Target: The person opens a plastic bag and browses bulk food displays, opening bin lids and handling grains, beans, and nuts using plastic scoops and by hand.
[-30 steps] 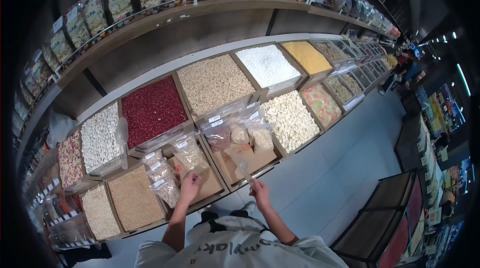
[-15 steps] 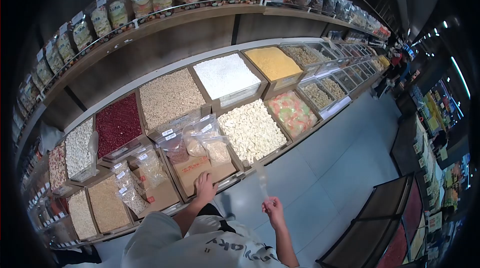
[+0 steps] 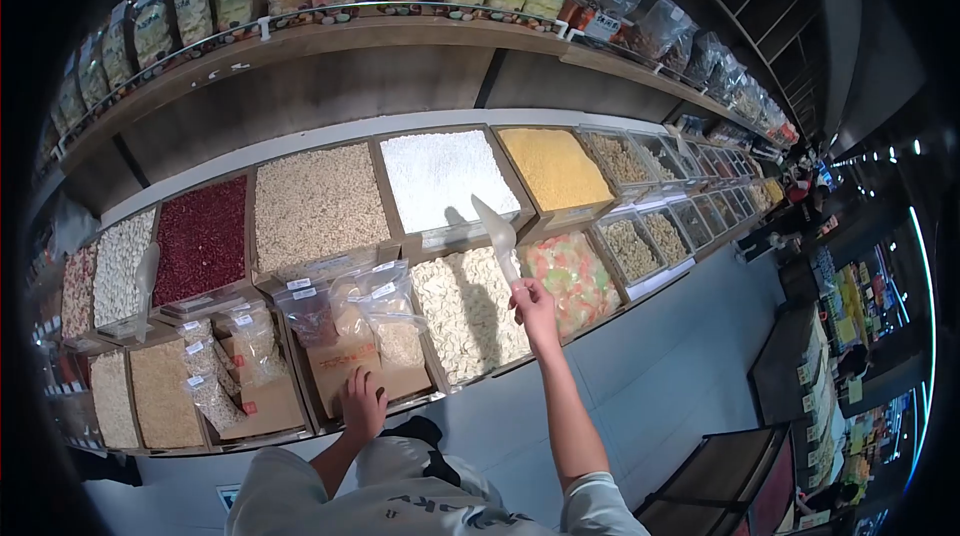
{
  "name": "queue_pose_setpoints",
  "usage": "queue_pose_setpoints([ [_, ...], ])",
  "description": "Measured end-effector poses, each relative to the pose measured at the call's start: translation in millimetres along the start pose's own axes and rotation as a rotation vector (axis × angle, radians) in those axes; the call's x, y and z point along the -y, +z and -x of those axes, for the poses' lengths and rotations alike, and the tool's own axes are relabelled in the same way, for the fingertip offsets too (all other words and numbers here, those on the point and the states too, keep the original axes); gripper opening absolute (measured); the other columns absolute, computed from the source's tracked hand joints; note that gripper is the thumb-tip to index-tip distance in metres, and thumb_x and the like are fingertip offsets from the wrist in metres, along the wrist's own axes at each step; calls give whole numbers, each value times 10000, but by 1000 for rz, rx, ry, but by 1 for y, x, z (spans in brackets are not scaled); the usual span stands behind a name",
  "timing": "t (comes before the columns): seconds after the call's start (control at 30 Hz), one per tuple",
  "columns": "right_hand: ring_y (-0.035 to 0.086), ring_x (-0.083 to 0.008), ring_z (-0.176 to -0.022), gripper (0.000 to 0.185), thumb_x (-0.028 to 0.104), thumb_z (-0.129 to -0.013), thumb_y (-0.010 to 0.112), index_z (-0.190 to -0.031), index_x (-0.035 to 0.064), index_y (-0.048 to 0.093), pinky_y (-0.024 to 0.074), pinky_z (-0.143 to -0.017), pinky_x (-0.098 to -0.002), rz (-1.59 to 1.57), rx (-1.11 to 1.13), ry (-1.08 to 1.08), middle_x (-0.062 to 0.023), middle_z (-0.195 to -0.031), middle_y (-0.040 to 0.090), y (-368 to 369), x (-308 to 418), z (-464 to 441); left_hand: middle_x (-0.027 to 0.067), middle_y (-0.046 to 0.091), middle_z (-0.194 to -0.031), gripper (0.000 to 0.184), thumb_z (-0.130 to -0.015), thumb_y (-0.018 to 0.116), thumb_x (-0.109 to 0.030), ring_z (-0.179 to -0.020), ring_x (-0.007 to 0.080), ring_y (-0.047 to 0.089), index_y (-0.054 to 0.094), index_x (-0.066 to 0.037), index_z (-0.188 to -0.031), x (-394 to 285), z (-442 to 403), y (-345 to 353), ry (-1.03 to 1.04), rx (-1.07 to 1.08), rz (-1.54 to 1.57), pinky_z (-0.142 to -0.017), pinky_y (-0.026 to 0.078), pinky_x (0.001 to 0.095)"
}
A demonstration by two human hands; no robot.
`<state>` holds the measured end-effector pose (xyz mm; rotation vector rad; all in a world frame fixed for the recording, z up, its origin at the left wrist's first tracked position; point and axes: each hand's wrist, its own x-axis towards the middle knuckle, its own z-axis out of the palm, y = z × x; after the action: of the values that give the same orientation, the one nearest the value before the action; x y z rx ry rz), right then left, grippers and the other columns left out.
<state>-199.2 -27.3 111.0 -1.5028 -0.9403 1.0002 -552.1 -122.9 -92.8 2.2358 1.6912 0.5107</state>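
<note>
My right hand (image 3: 535,308) is closed round the handle of a translucent plastic scoop (image 3: 496,227). The scoop's tip points up and left, over the front edge of the bin of white grains (image 3: 447,172). Below lies a bin of pale, flat pieces (image 3: 470,321), with a shadow across it. My left hand (image 3: 364,402), fingers apart and holding nothing, is over the front of a bin with a cardboard sheet (image 3: 340,361). Bagged goods (image 3: 398,329) lie at the back of that bin.
Bins of yellow grain (image 3: 555,168), dark red beans (image 3: 203,239) and wrapped pink-and-green pieces (image 3: 570,281) stand around. Another scoop (image 3: 147,281) rests at the left. A shelf of packaged goods (image 3: 340,26) runs above. A dark stand (image 3: 715,481) is at lower right.
My right hand has moved the scoop up and forward over the bins, its tip now near the white grains. My left hand has shifted left and down in view. The view has turned as well.
</note>
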Motion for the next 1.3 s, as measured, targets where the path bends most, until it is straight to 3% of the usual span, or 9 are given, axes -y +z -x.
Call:
queue_pose_setpoints([
  [0.3, 296, -50, -369, 300, 237, -978, 588, -753, 37, 588, 196, -360, -246, -69, 150, 172, 21, -558, 472, 32, 0, -184, 179, 362, -1472, 621, -871, 616, -356, -1402, 356, 289, 441, -19, -1362, 7, -4, 13, -129, 102, -72, -1144, 213, 546],
  [0.57, 377, -64, -385, 347, 280, -975, 601, -717, 49, 574, 258, -363, -251, 107, -22, 46, 10, -556, 483, 20, 8, -258, 171, 357, -1492, 635, -840, 647, -349, -1408, 341, 301, 445, -67, -1372, -4, -15, 9, -285, 120, -103, -1152, 217, 535],
  [0.7, 444, -93, -428, 345, 273, -980, 585, -766, 4, 615, 326, -400, -277, 123, -9, -77, -13, -570, 518, 9, 0, -294, 174, 417, -1445, 682, -765, 709, -327, -1372, 358, 351, 468, -65, -1347, -5, -16, 11, -296, 24, -135, -1132, 246, 555],
  [0.77, 585, -201, -525, 310, 254, -959, 596, -965, -45, 679, 459, -522, -343, 541, -59, -311, -125, -627, 618, 1, -9, -294, 182, 413, -1445, 677, -788, 695, -331, -1376, 364, 340, 455, -66, -1363, -12, -17, 9, -350, 42, -127, -1143, 224, 552],
  [0.8, 665, -345, -667, 310, 230, -946, 600, -1045, -56, 663, 502, -641, -429, 721, 11, -332, -236, -726, 655, -2, -4, -289, 185, 414, -1444, 677, -796, 689, -330, -1379, 367, 335, 448, -66, -1370, -13, -18, 8, -363, 38, -137, -1147, 215, 551],
  [0.87, 662, -430, -747, 307, 222, -952, 589, -1076, -54, 646, 500, -672, -472, 852, 36, -363, -284, -783, 650, -2, -10, -273, 193, 411, -1446, 688, -813, 668, -357, -1385, 376, 323, 430, -65, -1388, -13, -18, 13, -393, 55, -159, -1155, 194, 550],
  [1.1, 656, -262, -649, 347, 202, -959, 596, -1176, -68, 608, 495, -623, -370, 632, 229, -412, -213, -720, 661, -25, -11, -205, 193, 364, -1494, 694, -856, 595, -440, -1412, 376, 296, 425, -63, -1413, -19, -24, 18, -661, -100, -138, -1144, 198, 529],
  [1.2, 670, -415, -797, 328, 188, -938, 611, -1173, -42, 614, 517, -705, -437, 652, 326, -264, -266, -843, 666, -41, 5, -200, 188, 375, -1488, 681, -854, 601, -434, -1394, 375, 324, 436, -69, -1404, -18, -23, 26, -652, -174, -182, -1132, 219, 529],
  [1.3, 692, -353, -775, 318, 182, -944, 608, -1152, -58, 616, 520, -690, -410, 637, 258, -212, -256, -840, 677, -62, 1, -212, 186, 401, -1467, 659, -848, 624, -386, -1356, 381, 369, 441, -65, -1393, -20, -25, 24, -632, -217, -183, -1102, 261, 525],
])
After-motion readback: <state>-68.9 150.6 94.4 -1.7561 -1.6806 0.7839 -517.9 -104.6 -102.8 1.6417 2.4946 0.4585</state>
